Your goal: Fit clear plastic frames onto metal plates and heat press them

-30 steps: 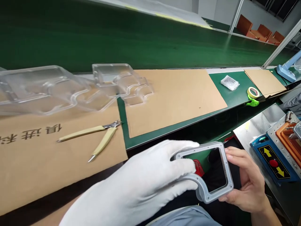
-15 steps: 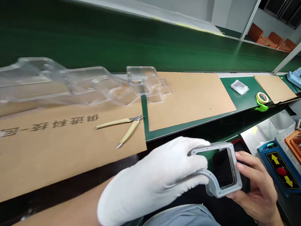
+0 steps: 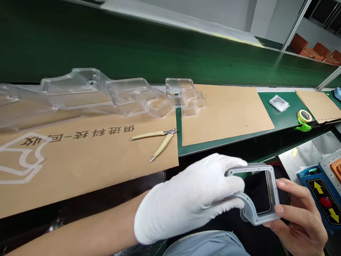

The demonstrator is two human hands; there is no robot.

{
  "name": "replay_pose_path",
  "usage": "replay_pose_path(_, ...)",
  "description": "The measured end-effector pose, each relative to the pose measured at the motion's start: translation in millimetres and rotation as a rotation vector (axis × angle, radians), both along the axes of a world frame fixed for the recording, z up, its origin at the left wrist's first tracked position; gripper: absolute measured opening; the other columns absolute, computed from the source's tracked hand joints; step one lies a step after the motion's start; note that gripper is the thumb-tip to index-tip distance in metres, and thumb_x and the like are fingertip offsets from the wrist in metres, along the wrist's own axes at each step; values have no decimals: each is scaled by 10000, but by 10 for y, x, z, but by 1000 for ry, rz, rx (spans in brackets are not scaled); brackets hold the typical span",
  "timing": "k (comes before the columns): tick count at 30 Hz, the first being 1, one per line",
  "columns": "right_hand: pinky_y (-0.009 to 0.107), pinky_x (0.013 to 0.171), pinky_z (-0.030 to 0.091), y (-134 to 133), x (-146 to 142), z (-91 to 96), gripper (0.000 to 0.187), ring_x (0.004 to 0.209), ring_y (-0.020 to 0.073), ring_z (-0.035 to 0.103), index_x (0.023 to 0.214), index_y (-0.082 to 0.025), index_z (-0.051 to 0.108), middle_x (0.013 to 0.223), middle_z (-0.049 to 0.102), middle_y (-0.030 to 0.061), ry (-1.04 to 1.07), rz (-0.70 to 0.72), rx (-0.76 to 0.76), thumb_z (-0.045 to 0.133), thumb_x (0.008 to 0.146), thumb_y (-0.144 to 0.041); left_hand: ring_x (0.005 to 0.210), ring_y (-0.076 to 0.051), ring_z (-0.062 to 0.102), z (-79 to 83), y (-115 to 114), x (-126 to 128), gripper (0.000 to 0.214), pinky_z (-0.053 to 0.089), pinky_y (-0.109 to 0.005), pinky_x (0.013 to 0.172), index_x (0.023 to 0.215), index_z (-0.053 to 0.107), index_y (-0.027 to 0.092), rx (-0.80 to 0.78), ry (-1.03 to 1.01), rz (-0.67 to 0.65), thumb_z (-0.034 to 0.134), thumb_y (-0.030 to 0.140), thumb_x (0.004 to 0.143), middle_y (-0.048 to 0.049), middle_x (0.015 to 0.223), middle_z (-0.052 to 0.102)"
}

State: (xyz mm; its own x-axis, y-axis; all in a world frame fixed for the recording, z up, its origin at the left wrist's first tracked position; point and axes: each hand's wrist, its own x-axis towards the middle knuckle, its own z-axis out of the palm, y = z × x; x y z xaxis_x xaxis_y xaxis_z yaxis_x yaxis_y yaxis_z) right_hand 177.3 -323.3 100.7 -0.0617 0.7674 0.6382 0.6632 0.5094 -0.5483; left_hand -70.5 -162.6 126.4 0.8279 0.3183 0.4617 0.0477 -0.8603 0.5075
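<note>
The left hand (image 3: pixel 205 188), in a white glove, is clamped on the near-left side of a grey-rimmed frame (image 3: pixel 250 206), while the bare right hand (image 3: pixel 301 209) pinches its opposite side; the frame is held tilted above the lap, in front of the bench (image 3: pixel 284 117). To handle it well, I would grip lightly by the rim, let the gloved fingers bear most of the contact, hold the bare fingertips to the outer edge, away from the inside, and tilt it slowly so light runs along the dotted rim; squeezing the curved corner could flex it. Counting: one frame in hand, two hands on it; one pair of cutters (image 3: pixel 163 146), opened; at least four clear plastic mouldings (image 3: pixel 130 96), overlapping too much for a sure total; one flat pale outline piece (image 3: pixel 18 181); at least three cardboard sheets (image 3: pixel 226 113); one bubble-wrapped packet (image 3: pixel 279 103); one tape roll (image 3: pixel 304 121); one green-handled tool (image 3: pixel 303 127); one control box (image 3: pixel 325 202) with two yellow arrows and one red button.
</note>
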Motion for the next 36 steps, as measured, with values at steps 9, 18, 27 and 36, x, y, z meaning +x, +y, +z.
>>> replay_pose_path(9,527,1107,562,50,-141,167,319,1426,355,534,1200,-312,764,1531,550,63,-346,38,1,782,901,-200,862,-199,622,-51,-22,49,335,489,-299,795,883,690,207,57,19,0,493,364,1105,-75,1039,704)
replay_pose_path(18,629,1151,546,-23,-145,38,396,1412,415,568,1338,-313,767,1570,555,91,-192,-163,-11,796,944,-342,911,-206,651,-14,-74,17,287,493,-314,820,937,708,209,1,49,16,569,405,1095,-94,1107,697)
replay_pose_path(27,379,1051,660,34,-41,59,1052,1457,355,609,1706,-211,332,1641,527,207,287,107,-490,884,872,-537,973,-216,710,-115,-83,93,241,546,-332,850,978,710,205,-81,-50,-80,627,410,1076,-116,1186,738)
replay_pose_path(36,270,1094,601,48,-66,28,930,1296,285,722,1538,-183,529,1453,666,160,349,-24,-333,961,780,-505,1410,-339,595,-257,-188,-39,455,526,-478,1100,1421,480,207,43,-279,154,650,415,1055,-204,1393,682)
